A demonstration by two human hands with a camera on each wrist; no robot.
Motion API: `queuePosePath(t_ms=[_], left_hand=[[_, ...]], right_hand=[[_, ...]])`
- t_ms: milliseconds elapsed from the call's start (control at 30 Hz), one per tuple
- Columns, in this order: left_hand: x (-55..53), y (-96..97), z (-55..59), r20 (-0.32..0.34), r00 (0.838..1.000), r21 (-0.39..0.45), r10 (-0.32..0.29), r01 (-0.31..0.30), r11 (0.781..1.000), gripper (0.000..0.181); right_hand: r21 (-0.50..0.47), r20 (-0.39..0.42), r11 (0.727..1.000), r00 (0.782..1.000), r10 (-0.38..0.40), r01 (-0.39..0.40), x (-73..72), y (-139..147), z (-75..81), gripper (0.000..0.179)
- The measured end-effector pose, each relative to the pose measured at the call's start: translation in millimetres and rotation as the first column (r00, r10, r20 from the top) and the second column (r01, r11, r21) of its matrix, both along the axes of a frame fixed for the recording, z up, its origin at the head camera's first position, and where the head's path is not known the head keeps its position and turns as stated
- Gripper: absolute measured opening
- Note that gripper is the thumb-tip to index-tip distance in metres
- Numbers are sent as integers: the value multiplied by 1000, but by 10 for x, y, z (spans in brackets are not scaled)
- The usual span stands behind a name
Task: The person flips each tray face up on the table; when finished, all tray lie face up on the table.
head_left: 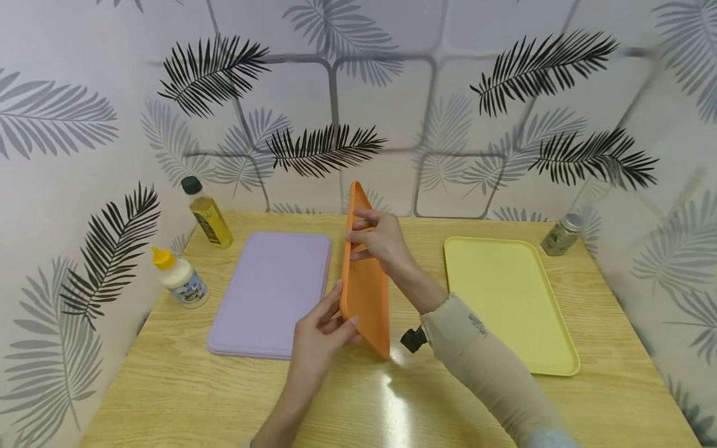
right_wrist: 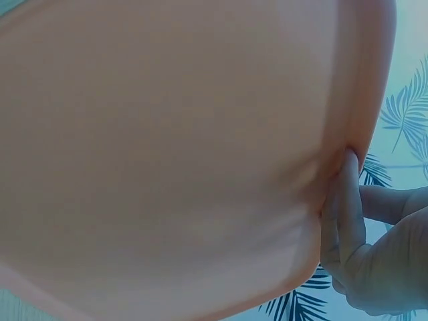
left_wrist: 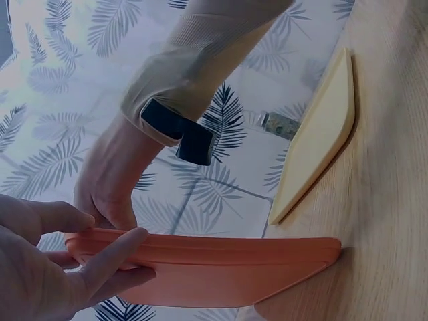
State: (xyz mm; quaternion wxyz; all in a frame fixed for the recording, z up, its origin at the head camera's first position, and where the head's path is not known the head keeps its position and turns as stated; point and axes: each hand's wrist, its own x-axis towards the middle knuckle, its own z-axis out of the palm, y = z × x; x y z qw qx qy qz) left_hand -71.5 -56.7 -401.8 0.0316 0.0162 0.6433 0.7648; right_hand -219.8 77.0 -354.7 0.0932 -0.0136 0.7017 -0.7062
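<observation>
An orange tray (head_left: pixel 370 298) is held up on its side, steeply tilted, at the middle of the table. Its raised rim is gripped by my right hand (head_left: pixel 383 239) at the far part, fingers on the inner side. Nearer to me, my left hand (head_left: pixel 318 336) pinches the same rim close to a corner. In the left wrist view, the lower end of the tray (left_wrist: pixel 234 267) appears to meet the wooden tabletop. The right wrist view is mostly filled by the tray's inner face (right_wrist: pixel 167 134), with the right fingers (right_wrist: pixel 349 207) at its rim.
A purple tray (head_left: pixel 271 292) lies flat on the left, a yellow tray (head_left: pixel 504 298) on the right. At the left edge stand a bottle of yellow oil (head_left: pixel 211 219) and a white glue bottle (head_left: pixel 185 283). A small spice jar (head_left: pixel 562 236) stands far right, near the patterned wall.
</observation>
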Motion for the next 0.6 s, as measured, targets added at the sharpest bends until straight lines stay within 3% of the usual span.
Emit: queuePosePath(t_ms=[367, 500, 600], left_hand=[[20, -89, -38, -12, 998, 10, 66, -66, 998, 62], [12, -184, -110, 14, 994, 48, 106, -106, 993, 62], [16, -282, -167, 60, 989, 98, 136, -141, 985, 60]], right_hand=[[-9, -53, 1000, 998, 24, -24, 57, -23, -140, 53], [72, -67, 997, 997, 39, -34, 71, 219, -401, 52], [244, -66, 970, 997, 42, -25, 75, 465, -712, 50]])
